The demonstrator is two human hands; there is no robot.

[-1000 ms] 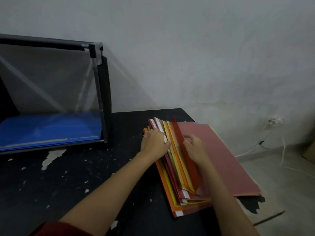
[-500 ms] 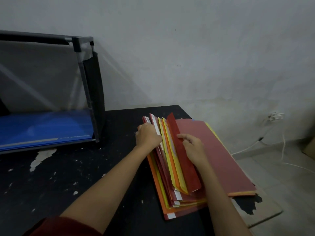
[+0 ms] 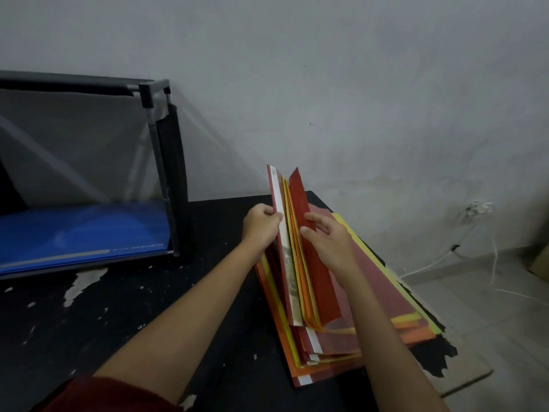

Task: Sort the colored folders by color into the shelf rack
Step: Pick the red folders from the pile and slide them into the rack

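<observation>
A stack of red, orange and yellow folders (image 3: 312,346) lies at the right end of the black table (image 3: 118,322). My left hand (image 3: 261,224) grips the raised left edges of several folders, tipped up on edge. My right hand (image 3: 326,242) pinches a dark red folder (image 3: 315,278) lifted out of the fanned bundle. To its right a dull red folder (image 3: 383,289) lies flat on top of the others. The shelf rack (image 3: 160,162) stands at the back left, with blue folders (image 3: 80,233) lying flat on its bottom shelf.
A grey wall runs behind the table. To the right, beyond the table edge, are a tiled floor, a wall socket (image 3: 478,208) and a white cable (image 3: 430,263). A cardboard sheet (image 3: 463,379) juts out under the stack. The table paint is chipped.
Both hands have lifted the fanned folders higher, so they stand more upright. The dark red folder has risen with my right hand. The view has shifted a little.
</observation>
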